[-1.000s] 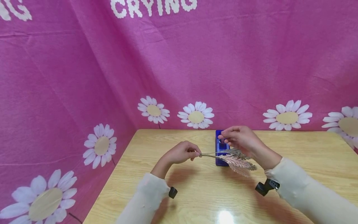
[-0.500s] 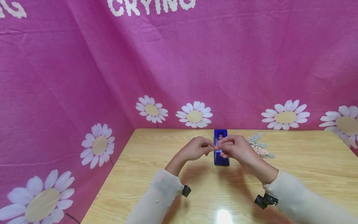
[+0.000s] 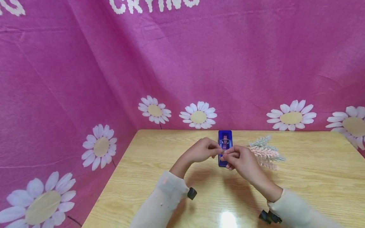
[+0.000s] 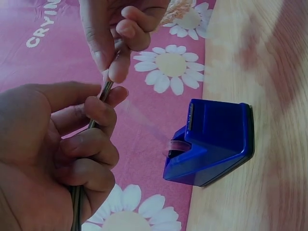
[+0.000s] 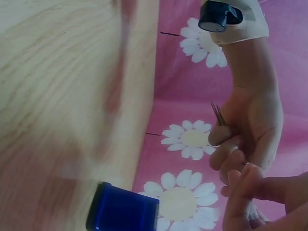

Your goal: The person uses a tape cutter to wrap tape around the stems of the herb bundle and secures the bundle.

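Note:
My left hand (image 3: pixel 201 150) grips the thin stems (image 4: pixel 105 91) of a bunch of dried-look flowers, curled fingers wrapped round them in the left wrist view. The pink and grey-green flower heads (image 3: pixel 266 152) stick out to the right, behind my right hand (image 3: pixel 242 160). With thumb and forefinger, my right hand pinches clear tape (image 4: pixel 104 77) against the stems, right by the left fingertips. A faint see-through strip seems to run from there towards the roll in the blue tape dispenser (image 4: pixel 216 130). Below the left hand, the stem ends (image 5: pixel 217 114) poke out in the right wrist view.
The dispenser stands near the back of the wooden table (image 3: pixel 159 152), just beyond and below the hands. A pink cloth (image 3: pixel 242 63) with white daisies hangs behind the table and along its left side.
The left hand has moved right with the stems, carrying the flower heads past the right hand. The right hand has come down, and both hands' fingertips now meet at the stems.

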`<action>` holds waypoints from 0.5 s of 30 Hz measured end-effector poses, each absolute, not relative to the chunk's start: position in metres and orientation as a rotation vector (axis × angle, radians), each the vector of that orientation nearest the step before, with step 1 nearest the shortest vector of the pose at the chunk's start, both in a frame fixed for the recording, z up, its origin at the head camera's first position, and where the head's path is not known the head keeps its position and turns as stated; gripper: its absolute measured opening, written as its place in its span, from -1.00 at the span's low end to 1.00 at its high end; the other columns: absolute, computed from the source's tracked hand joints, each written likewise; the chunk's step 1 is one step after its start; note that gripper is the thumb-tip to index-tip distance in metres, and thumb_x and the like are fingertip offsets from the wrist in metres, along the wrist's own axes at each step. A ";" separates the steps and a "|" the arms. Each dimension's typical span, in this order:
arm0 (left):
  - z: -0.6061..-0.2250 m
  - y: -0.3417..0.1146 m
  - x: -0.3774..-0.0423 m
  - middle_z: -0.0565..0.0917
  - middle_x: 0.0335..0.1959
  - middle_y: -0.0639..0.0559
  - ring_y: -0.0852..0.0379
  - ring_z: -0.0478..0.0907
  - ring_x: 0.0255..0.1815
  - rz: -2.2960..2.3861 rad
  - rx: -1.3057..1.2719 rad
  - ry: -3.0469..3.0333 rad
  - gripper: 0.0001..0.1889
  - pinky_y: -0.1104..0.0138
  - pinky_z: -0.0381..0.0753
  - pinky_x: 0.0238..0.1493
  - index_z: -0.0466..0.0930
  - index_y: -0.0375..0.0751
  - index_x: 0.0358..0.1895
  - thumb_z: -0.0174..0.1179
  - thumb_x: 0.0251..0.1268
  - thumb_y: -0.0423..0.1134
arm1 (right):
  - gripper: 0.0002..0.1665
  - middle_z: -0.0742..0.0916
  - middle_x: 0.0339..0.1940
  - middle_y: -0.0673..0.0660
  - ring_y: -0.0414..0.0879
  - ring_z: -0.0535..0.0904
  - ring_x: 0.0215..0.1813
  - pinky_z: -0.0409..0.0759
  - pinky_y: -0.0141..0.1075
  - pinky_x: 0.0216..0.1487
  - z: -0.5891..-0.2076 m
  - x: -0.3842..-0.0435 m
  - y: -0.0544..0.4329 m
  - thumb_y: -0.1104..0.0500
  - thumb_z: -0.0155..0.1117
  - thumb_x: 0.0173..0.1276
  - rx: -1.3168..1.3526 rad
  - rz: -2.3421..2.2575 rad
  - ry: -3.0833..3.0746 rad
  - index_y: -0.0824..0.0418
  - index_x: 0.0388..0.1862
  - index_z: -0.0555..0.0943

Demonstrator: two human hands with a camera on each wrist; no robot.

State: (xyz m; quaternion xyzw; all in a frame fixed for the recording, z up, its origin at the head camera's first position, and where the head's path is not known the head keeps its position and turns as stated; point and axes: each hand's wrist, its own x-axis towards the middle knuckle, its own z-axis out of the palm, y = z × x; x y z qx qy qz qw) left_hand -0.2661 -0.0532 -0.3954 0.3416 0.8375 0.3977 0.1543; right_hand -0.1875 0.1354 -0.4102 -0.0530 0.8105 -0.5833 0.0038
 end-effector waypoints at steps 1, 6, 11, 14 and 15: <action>-0.395 -0.052 -0.266 0.51 -0.61 0.15 0.26 0.31 -0.59 1.141 0.981 2.398 -0.78 0.42 0.30 -0.54 0.79 -0.28 -0.17 0.19 0.55 -0.24 | -0.83 0.82 -0.36 0.16 -0.09 0.68 -0.49 0.70 -0.26 -0.41 -0.412 -0.186 0.135 0.29 0.27 0.50 -0.166 -1.822 2.562 0.44 -0.13 0.63; -0.398 -0.047 -0.265 0.45 -0.67 0.20 0.30 0.28 -0.60 1.147 0.973 2.422 -0.85 0.44 0.29 -0.53 0.81 -0.20 -0.23 0.33 0.44 -0.20 | -0.86 0.82 -0.36 0.18 -0.03 0.71 -0.48 0.70 -0.27 -0.41 -0.418 -0.182 0.135 0.29 0.29 0.50 -0.163 -1.805 2.623 0.40 -0.16 0.63; -0.399 -0.046 -0.263 0.42 -0.71 0.22 0.31 0.21 -0.63 1.122 0.953 2.484 -0.87 0.43 0.19 -0.57 0.82 -0.16 -0.27 0.37 0.40 -0.20 | -0.87 0.81 -0.40 0.15 -0.08 0.73 -0.46 0.68 -0.32 -0.41 -0.418 -0.179 0.135 0.26 0.30 0.49 -0.165 -1.699 2.699 0.35 -0.15 0.65; -0.399 -0.046 -0.263 0.36 -0.73 0.23 0.31 0.18 -0.65 1.103 0.938 2.512 -0.86 0.44 0.15 -0.59 0.82 -0.14 -0.27 0.36 0.41 -0.18 | -0.89 0.79 -0.49 0.05 -0.11 0.73 -0.47 0.63 -0.32 -0.46 -0.413 -0.176 0.138 0.23 0.32 0.47 -0.188 -1.604 2.769 0.29 -0.18 0.68; -0.399 -0.046 -0.262 0.34 -0.73 0.23 0.31 0.17 -0.65 1.096 0.934 2.521 -0.86 0.44 0.14 -0.60 0.82 -0.14 -0.27 0.36 0.42 -0.18 | -0.90 0.78 -0.51 0.02 -0.11 0.73 -0.47 0.62 -0.32 -0.48 -0.410 -0.175 0.139 0.23 0.32 0.47 -0.210 -1.579 2.792 0.28 -0.20 0.68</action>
